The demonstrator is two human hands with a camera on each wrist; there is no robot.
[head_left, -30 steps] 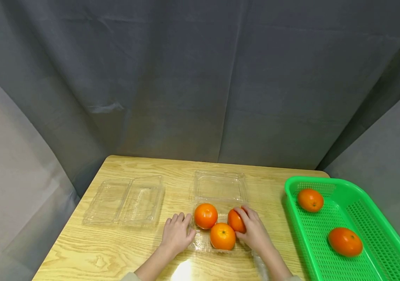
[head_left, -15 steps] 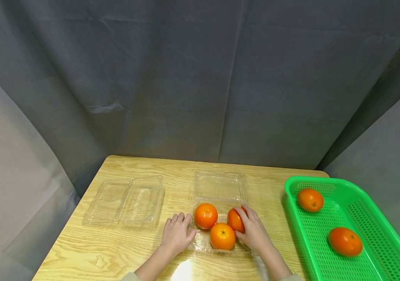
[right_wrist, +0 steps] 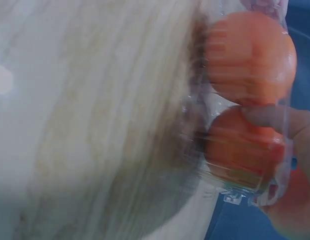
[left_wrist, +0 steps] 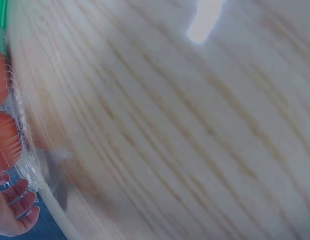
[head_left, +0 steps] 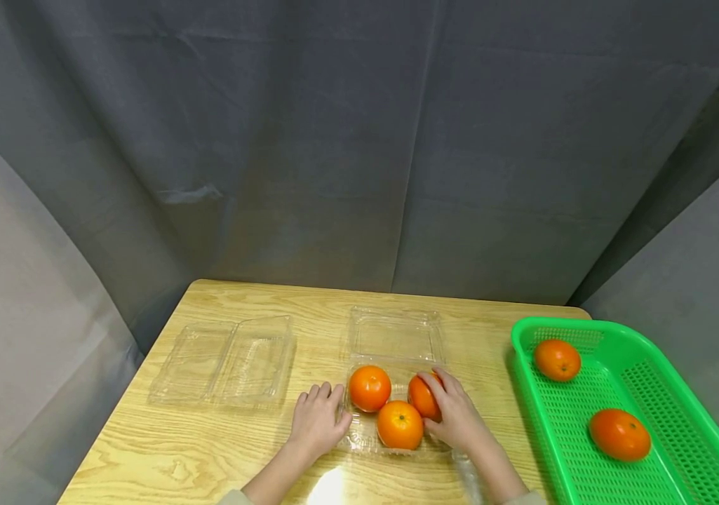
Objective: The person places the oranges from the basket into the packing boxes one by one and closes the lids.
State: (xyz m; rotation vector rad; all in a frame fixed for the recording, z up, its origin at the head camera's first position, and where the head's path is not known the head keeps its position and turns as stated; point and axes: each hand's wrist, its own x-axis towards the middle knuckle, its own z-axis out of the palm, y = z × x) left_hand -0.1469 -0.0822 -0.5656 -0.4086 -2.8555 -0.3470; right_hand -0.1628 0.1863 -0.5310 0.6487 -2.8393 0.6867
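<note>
A clear plastic clamshell box (head_left: 395, 337) lies open on the table, its lid folded back. Three oranges sit in its near half: one at back left (head_left: 370, 388), one in front (head_left: 400, 425), one at right (head_left: 421, 397). My right hand (head_left: 457, 419) grips the right orange, covering part of it; its thumb (right_wrist: 270, 116) shows against the fruit in the right wrist view. Beside the box's left wall rests my left hand (head_left: 317, 423), fingers relaxed and holding nothing. Its fingers (left_wrist: 24, 204) appear close to the plastic wall in the left wrist view; contact is unclear.
A second clear clamshell box (head_left: 223, 361) lies open at the left of the wooden table (head_left: 163, 456). At the right stands a green basket (head_left: 526, 393) holding two oranges (head_left: 558, 360). Some clear plastic (head_left: 468, 477) lies under the right forearm. Grey curtains surround the table.
</note>
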